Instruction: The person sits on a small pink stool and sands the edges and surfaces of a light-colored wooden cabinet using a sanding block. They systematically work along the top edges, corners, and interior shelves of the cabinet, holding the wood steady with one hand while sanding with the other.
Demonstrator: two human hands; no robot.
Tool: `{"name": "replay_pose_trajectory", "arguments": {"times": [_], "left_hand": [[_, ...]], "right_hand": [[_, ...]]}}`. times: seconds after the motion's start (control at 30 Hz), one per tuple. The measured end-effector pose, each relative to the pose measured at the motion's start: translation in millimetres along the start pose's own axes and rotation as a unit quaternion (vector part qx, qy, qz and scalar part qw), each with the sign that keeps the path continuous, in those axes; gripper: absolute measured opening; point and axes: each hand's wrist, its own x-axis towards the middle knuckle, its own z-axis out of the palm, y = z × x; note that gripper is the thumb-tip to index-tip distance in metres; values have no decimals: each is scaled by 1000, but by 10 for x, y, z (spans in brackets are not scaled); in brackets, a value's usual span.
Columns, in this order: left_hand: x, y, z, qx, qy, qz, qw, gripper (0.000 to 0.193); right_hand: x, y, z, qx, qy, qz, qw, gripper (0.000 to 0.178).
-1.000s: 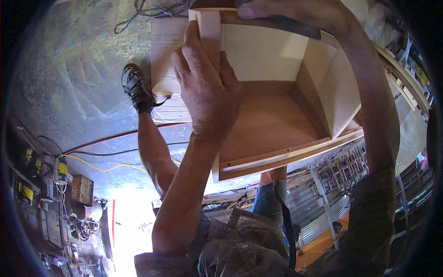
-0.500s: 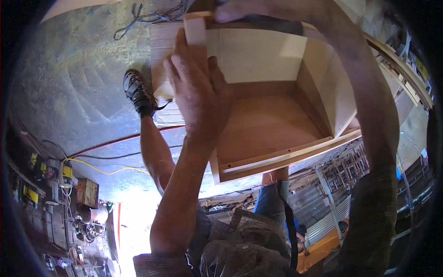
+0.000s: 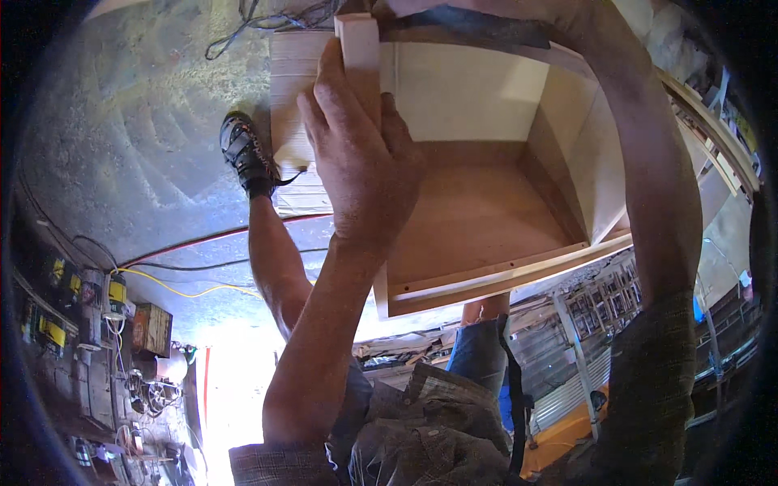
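A box-like wooden cabinet stands tilted in front of me, its open side facing me. My left hand grips the cabinet's left upright edge, with fingers along the outer side and the thumb on the inner side. The upright's pale end rises above my fingertips. My right arm curves over the cabinet's right side, and my right hand is at the far top edge. The picture's rim cuts it off, so its fingers are hidden. A dark flat strip lies along the far rail just below it; its kind is unclear.
Flattened cardboard lies under the cabinet's left side, near my shoe. A dark cord is coiled on the concrete floor. Red, black and yellow cables cross at left. Cluttered shelves and wood scraps stand around.
The cabinet's left upright and my left hand have shifted slightly to the right and up in the view. My right hand has moved farther up, mostly out of the picture.
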Motion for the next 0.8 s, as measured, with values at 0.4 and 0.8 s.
{"name": "replay_pose_trajectory", "arguments": {"times": [0.4, 0.8], "left_hand": [[32, 47, -47, 5, -25, -4, 1000, 63], [24, 66, -17, 8, -20, -10, 1000, 63]], "right_hand": [[-221, -166, 118, -93, 130, -20, 987, 18], [-157, -279, 94, -58, 97, 2, 994, 15]]}}
